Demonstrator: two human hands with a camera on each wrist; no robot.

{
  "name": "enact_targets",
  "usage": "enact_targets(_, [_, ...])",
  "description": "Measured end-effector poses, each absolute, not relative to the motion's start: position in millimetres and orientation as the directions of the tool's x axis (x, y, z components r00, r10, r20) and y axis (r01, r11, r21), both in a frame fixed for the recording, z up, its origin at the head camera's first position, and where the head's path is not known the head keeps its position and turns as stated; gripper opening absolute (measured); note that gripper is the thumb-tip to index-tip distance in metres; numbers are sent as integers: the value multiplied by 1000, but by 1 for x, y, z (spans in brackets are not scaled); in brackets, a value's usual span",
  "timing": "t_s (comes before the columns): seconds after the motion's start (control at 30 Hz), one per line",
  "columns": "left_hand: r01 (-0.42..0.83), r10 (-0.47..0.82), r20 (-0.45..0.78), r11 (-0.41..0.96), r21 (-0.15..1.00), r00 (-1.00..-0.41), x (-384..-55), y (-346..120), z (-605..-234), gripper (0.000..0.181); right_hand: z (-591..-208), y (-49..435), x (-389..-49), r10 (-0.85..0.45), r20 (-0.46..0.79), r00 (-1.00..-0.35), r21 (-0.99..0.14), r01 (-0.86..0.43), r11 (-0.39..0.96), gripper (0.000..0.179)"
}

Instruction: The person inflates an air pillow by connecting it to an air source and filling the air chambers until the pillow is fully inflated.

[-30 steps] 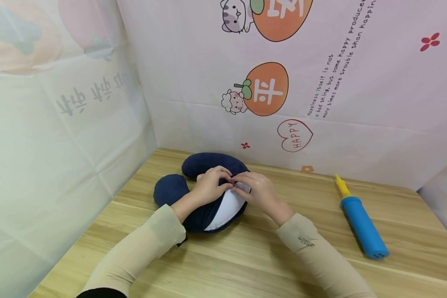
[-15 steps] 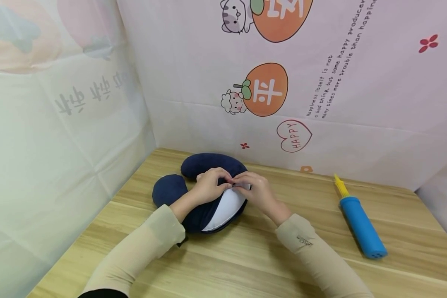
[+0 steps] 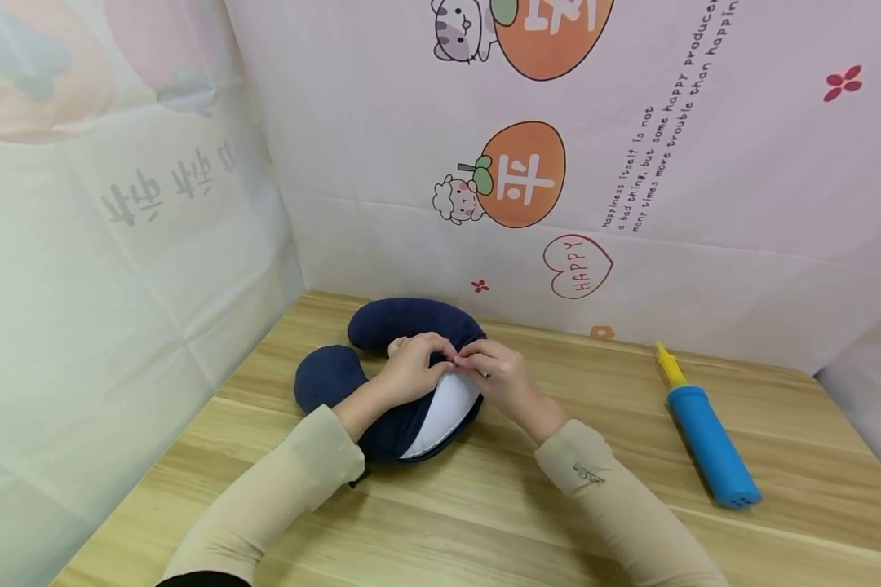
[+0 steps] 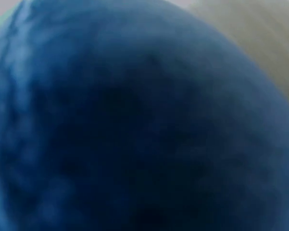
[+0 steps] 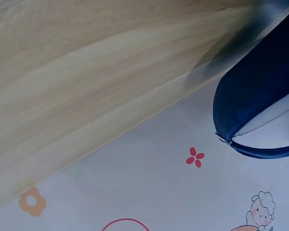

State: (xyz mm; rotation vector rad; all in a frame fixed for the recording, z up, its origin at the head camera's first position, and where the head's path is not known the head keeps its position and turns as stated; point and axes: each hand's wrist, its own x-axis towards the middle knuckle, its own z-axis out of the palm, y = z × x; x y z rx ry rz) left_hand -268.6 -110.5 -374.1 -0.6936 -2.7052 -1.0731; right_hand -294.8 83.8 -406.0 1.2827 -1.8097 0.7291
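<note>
A navy U-shaped neck pillow [image 3: 411, 318] lies on the table, its cover parted along one side. White inner lining [image 3: 440, 416] shows through that gap. My left hand [image 3: 411, 368] lies over the pillow and pinches the cover at the upper end of the gap. Right beside those fingertips, my right hand [image 3: 504, 375] pinches the same edge with thumb and fingers. What exactly sits between the fingertips is hidden. Blurred navy fabric of the pillow [image 4: 149, 120] fills the left wrist view. In the right wrist view, a small zipper end [image 5: 224, 139] shows at the gap's corner.
A blue hand pump [image 3: 714, 447] with a yellow nozzle lies at the right of the wooden table [image 3: 440, 530]. Printed cloth walls [image 3: 382, 163] stand behind and to the left. A small black tag or strap [image 3: 360, 475] pokes out near the left sleeve.
The pillow has shifted slightly left in the head view. My right hand has moved a little left, its fingertips closing in on the left ones. Both hands keep their pinch.
</note>
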Motion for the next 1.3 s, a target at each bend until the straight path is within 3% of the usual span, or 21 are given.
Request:
enact_targets(0.1, [479, 373, 302, 642, 599, -877, -268, -111, -373, 3, -404, 84, -294, -514, 837, -187, -10, -944, 329, 20])
enact_targets(0.33, [468, 368, 291, 657, 591, -883, -269, -113, -371, 4, -403, 86, -291, -511, 798, -320, -138, -922, 362, 29])
enact_targets(0.67, [457, 360, 282, 675, 579, -889, -271, -110, -376, 4, -407, 85, -297, -540, 816, -208, -38, -950, 308, 22])
enact_targets(0.83, [452, 373, 255, 744, 492, -892, -273, -107, -371, 5, -407, 87, -296, -548, 798, -249, -57, -938, 343, 25])
enact_targets(1.1, [405, 348, 250, 885, 230, -903, -267, -104, -362, 14, -412, 91, -294, -539, 783, -311, -101, -918, 384, 25])
enact_targets(1.3, [361, 308, 239, 906, 221, -921, -266, -104, -360, 16, -414, 93, -292, -528, 781, -333, -132, -915, 381, 22])
